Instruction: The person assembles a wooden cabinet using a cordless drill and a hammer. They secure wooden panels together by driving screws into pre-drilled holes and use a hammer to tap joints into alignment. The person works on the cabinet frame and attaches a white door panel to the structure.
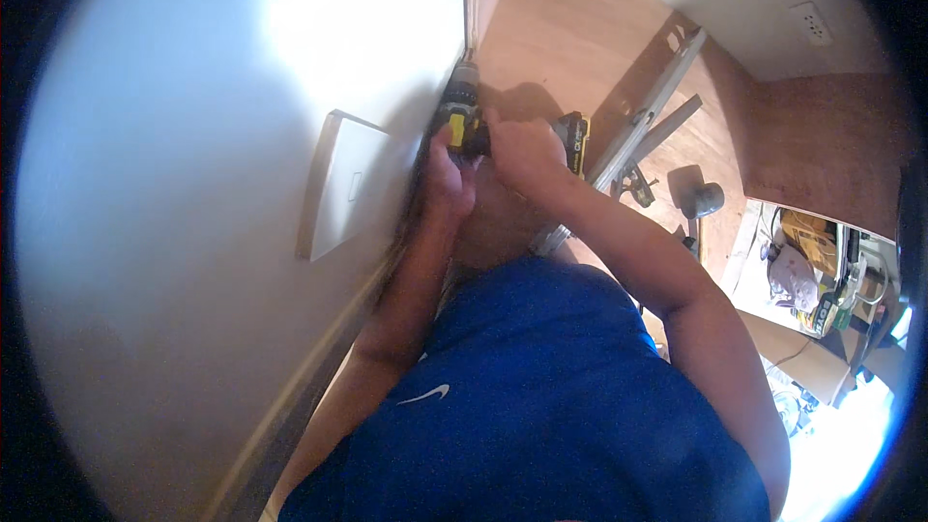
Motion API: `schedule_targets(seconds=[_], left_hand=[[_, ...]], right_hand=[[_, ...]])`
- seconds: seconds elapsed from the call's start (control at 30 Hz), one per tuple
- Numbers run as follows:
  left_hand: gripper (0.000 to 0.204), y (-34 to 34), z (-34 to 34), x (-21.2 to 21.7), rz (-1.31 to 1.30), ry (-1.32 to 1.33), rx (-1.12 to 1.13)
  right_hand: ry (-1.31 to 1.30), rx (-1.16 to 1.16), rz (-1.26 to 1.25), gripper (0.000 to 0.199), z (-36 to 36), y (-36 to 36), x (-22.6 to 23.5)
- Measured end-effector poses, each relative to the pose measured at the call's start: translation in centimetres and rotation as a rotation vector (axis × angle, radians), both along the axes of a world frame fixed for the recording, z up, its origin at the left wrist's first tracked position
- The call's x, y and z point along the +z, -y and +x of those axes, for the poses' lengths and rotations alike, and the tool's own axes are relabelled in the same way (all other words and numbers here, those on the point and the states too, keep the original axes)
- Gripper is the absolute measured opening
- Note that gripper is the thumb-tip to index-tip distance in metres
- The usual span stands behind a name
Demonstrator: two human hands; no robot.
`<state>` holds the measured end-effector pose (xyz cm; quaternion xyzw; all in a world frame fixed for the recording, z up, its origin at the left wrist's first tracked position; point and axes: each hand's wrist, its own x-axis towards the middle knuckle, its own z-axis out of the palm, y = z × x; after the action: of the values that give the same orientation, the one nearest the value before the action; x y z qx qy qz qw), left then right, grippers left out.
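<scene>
Both hands grip the yellow-and-black cordless drill (469,116): left hand (450,174) closed beneath its body, right hand (522,150) closed around the handle, chuck against the white panel (193,184) ahead.

Wall glare, soft blur, dark fisheye rim

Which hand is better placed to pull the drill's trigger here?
Probably the right hand: it wraps the grip of the yellow and black drill, just above the battery. The left hand only cups the drill's body beside the white wall, steadying it.
</scene>
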<state>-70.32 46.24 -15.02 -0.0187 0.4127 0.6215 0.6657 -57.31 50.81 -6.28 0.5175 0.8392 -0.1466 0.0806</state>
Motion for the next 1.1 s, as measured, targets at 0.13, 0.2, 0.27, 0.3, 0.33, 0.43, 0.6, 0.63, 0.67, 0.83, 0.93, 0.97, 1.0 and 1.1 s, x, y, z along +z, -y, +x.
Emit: schedule_targets(seconds=[0.13, 0.2, 0.27, 0.3, 0.33, 0.43, 0.6, 0.63, 0.67, 0.83, 0.93, 0.97, 1.0, 1.1], left_hand=[[0.036, 0.1, 0.2, 0.7, 0.032, 0.042, 0.011], [0.036, 0.3, 0.2, -0.4, 0.042, 0.052, 0.041], [0.037, 0.5, 0.1, -0.6, 0.007, 0.037, 0.054], [0.037, 0.9, 0.1, -0.7, -0.034, 0.018, 0.053], [0.037, 1.2, 0.1, -0.7, -0.075, -0.002, 0.055], [0.037, 0.7, 0.0, -0.7, 0.024, -0.006, 0.024], [0.036, 0.6, 0.1, -0.8, 0.025, -0.007, 0.036], [0.036, 0.6, 0.1, -0.9, 0.009, -0.013, 0.031], [0.036, 0.6, 0.1, -1.0, -0.001, -0.014, 0.041], [0.036, 0.8, 0.1, -1.0, 0.014, 0.001, 0.036], [0.035, 0.7, 0.3, -0.9, -0.001, 0.018, 0.061], [0.035, 0.7, 0.3, -0.9, 0.015, 0.020, 0.051], [0.035, 0.8, 0.2, -0.9, 0.032, 0.022, 0.041], [0.036, 0.7, 0.0, -1.0, 0.067, 0.016, 0.023]], right_hand=[[-0.030, -0.019, 0.023, 0.034, 0.1, 0.3, 0.0], [-0.059, -0.015, 0.048, 0.033, 0.2, 0.6, 0.2], [-0.099, -0.009, 0.098, 0.032, 0.3, 0.9, -0.2], [-0.087, -0.011, 0.076, 0.032, 0.4, 1.0, -0.2], [-0.076, -0.012, 0.054, 0.031, 0.4, 1.3, -0.2], [-0.079, -0.030, 0.037, 0.029, 0.3, 1.2, 0.2], [-0.068, -0.056, 0.033, 0.028, 0.3, 1.1, -0.7], [-0.062, -0.054, 0.025, 0.028, 0.3, 1.1, -0.3], [-0.056, -0.052, 0.017, 0.028, 0.3, 1.1, -0.1], [-0.042, -0.053, 0.009, 0.032, 0.2, 1.2, 0.1], [-0.046, -0.064, 0.001, 0.036, 0.2, 1.2, 0.6], [-0.048, -0.067, -0.003, 0.037, 0.2, 1.3, 0.6], [-0.048, -0.052, 0.003, 0.038, 0.3, 1.3, 0.5], [-0.055, -0.022, 0.015, 0.038, 0.4, 1.2, 0.2]])
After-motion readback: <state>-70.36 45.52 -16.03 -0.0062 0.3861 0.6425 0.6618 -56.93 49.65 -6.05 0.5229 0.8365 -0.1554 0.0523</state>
